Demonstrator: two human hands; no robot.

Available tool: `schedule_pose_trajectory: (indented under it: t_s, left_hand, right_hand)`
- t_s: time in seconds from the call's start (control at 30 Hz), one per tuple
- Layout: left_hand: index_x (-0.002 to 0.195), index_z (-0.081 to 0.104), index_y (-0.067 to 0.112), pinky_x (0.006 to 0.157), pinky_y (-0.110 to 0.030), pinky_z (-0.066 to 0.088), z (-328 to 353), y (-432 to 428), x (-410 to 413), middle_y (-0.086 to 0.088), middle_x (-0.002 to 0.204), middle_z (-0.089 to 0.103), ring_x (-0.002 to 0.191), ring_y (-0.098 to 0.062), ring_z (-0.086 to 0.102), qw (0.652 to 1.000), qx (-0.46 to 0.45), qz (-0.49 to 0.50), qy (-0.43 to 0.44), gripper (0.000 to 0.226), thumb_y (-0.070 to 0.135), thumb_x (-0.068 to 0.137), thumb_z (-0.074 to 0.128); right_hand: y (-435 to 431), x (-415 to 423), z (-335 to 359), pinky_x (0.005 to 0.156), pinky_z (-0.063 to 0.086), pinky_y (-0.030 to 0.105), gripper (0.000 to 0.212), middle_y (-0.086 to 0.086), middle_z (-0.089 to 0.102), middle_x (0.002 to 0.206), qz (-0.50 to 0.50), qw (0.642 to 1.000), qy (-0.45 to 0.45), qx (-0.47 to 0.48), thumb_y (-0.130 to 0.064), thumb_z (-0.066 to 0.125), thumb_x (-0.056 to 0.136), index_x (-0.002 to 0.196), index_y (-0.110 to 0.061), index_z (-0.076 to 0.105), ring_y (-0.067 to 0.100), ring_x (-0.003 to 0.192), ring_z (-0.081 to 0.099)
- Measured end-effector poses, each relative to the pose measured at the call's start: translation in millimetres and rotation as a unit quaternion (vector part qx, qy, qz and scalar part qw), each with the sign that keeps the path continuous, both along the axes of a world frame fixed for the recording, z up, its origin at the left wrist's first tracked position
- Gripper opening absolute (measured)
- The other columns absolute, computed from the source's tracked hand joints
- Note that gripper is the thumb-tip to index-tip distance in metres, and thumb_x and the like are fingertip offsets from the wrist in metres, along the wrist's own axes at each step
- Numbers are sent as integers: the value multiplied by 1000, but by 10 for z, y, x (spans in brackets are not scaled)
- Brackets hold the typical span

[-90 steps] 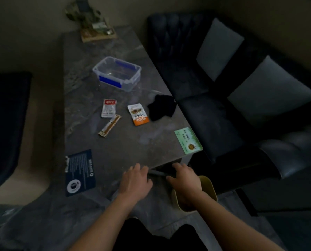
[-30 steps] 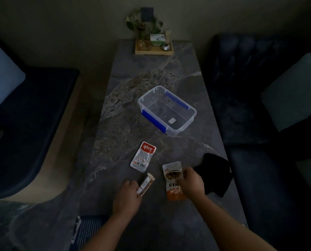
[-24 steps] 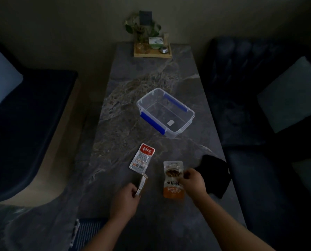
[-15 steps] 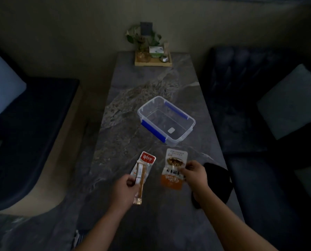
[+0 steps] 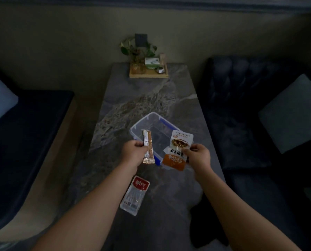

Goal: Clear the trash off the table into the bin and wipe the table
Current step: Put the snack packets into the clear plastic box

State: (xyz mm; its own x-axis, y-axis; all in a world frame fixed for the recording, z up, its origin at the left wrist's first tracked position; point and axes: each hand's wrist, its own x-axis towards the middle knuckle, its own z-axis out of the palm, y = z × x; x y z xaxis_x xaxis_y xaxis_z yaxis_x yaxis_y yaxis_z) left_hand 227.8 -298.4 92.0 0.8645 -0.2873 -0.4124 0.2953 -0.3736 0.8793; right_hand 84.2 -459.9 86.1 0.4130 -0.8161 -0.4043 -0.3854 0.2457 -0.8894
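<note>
My left hand (image 5: 134, 153) pinches the stick (image 5: 148, 146) and my right hand (image 5: 199, 157) pinches the pouch (image 5: 177, 152), both above the table (image 5: 147, 98). 1 packet (image 5: 135, 195) lies on it. The bin is not visible. I judge the wiping with the cloth (image 5: 204, 221) is not yet begun.

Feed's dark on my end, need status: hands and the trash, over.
Left hand grips stick wrapper. Right hand pinches orange pouch. Red-topped packet lies on table, not picked up. Bin out of view.
</note>
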Motion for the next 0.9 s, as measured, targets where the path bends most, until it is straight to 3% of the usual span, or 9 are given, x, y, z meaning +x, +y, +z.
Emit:
schedule_pose_trajectory:
  t_s: [0.1,0.23,0.37,0.47,0.53,0.6,0.7,0.8,0.9]
  left_hand:
    - [84,68,18,54,-28,54,-50,-246,173,-4,81,74,68,-17,72,1000,5,-1,3,15,7,79,77]
    - [82,66,21,50,-24,50,-156,-487,328,1,77,72,66,-13,71,1000,17,2,-2,16,9,80,76]
    - [73,62,30,61,-30,56,-272,-607,457,7,77,70,70,-12,69,998,52,-19,-35,20,17,84,73]
    - [72,58,31,53,-18,40,-364,-551,486,17,74,60,65,2,57,985,121,-34,-120,21,23,85,72]
    - [91,63,31,54,-15,37,-459,-458,488,10,96,56,71,-3,56,970,171,-28,-172,13,23,85,71]
    - [120,57,26,65,-23,48,-560,-368,506,-3,120,51,93,-17,62,956,213,-10,-201,39,24,85,72]
    - [145,39,20,89,-43,54,-596,-322,582,-13,143,50,121,-32,57,968,206,28,-144,67,26,87,71]
    - [155,15,25,95,-50,53,-589,-343,661,-15,150,44,124,-35,56,989,133,56,-39,83,25,91,67]
    - [154,16,30,92,-53,55,-575,-349,702,-13,144,50,118,-33,61,995,79,65,8,83,17,90,67]
  right_hand:
    - [-178,199,-47,71,65,46,14,8,76,91,5,1000,16,-11,-10,76,89,95,-14,65,21,78,77]
    - [-327,449,-113,69,65,44,15,6,76,89,15,999,37,-37,-13,79,88,93,-16,65,20,75,76]
    - [-370,608,-198,75,64,47,8,5,75,90,50,995,60,-62,-16,75,91,96,-16,69,21,81,75]
    - [-395,559,-290,79,62,48,7,4,74,87,73,987,85,-111,-15,70,91,99,-15,71,23,82,73]
    - [-410,436,-371,79,61,47,14,2,73,87,40,987,81,-132,-11,67,91,101,-19,70,23,81,71]
    - [-392,290,-466,79,62,49,15,0,71,91,-11,990,71,-121,-12,68,91,102,-22,66,22,81,71]
    - [-304,133,-595,80,62,49,21,0,70,94,-51,994,66,-65,-25,75,89,106,-20,63,21,84,71]
    - [-155,115,-663,77,62,44,38,-1,70,98,-11,998,61,-6,-37,80,86,113,-21,58,19,86,72]
    - [-56,181,-677,68,59,34,40,-4,67,95,20,996,84,-33,-28,79,86,115,-23,53,14,83,70]
